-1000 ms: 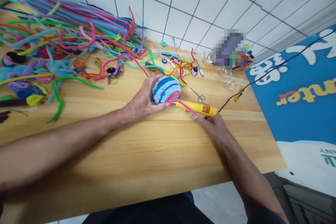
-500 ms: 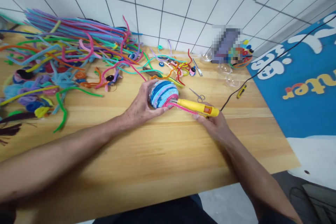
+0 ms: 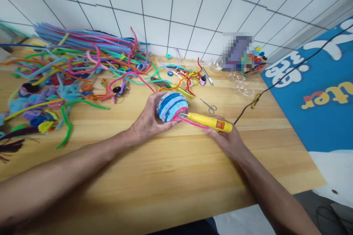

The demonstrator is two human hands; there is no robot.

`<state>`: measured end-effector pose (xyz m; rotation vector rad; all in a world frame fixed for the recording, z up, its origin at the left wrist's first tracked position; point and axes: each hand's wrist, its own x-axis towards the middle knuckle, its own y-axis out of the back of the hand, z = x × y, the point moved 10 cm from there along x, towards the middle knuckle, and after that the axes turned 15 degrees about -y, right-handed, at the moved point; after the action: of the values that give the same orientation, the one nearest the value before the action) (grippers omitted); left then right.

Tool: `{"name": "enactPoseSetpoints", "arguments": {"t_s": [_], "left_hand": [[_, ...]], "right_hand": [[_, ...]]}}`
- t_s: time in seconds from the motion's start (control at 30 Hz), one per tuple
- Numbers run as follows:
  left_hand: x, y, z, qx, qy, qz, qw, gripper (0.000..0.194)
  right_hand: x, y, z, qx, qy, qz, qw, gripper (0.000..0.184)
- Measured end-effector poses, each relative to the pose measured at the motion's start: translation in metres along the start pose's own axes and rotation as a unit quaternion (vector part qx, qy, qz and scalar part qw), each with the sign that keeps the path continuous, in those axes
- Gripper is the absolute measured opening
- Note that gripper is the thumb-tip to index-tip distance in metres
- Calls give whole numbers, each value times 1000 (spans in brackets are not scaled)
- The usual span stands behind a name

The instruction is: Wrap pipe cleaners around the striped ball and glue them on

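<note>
My left hand (image 3: 147, 119) is wrapped round a ball (image 3: 172, 106) covered in blue, light blue, purple and pink pipe cleaner bands. My right hand (image 3: 224, 137) grips a yellow hot glue gun (image 3: 206, 121) with an orange switch and a black cord. Its metal tip reaches the pink end of the ball and seems to touch it; the exact contact is too small to tell. A pink pipe cleaner (image 3: 195, 122) runs from the ball to the right fingertips, just below the glue gun. Most right fingers are hidden behind the tool.
Several loose pipe cleaners (image 3: 82, 44) are heaped at the left and back. Scissors (image 3: 209, 106) and green-handled pliers (image 3: 176, 89) lie beyond the ball. Clear plastic balls (image 3: 245, 89) and a yellow cutter (image 3: 256, 101) are at the right, near the black cord (image 3: 248, 102).
The whole scene sits slightly lower in the picture as the camera has tilted up. Both hands keep their holds, and the glue gun's tip stays at the ball's pink end.
</note>
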<state>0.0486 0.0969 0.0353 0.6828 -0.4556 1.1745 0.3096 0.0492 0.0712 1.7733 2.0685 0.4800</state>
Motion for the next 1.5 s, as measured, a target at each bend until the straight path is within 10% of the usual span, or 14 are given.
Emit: {"name": "enactPoseSetpoints", "arguments": {"t_s": [0.23,1.5], "left_hand": [[3,-1,7,20,-22,-5,1000,97],[1,1,12,34,-25,-11,999,101]], "right_hand": [[-6,-9,-16,-15,77,-40,996,24],[-5,-5,-8,-22,37,-33,999,27]]}}
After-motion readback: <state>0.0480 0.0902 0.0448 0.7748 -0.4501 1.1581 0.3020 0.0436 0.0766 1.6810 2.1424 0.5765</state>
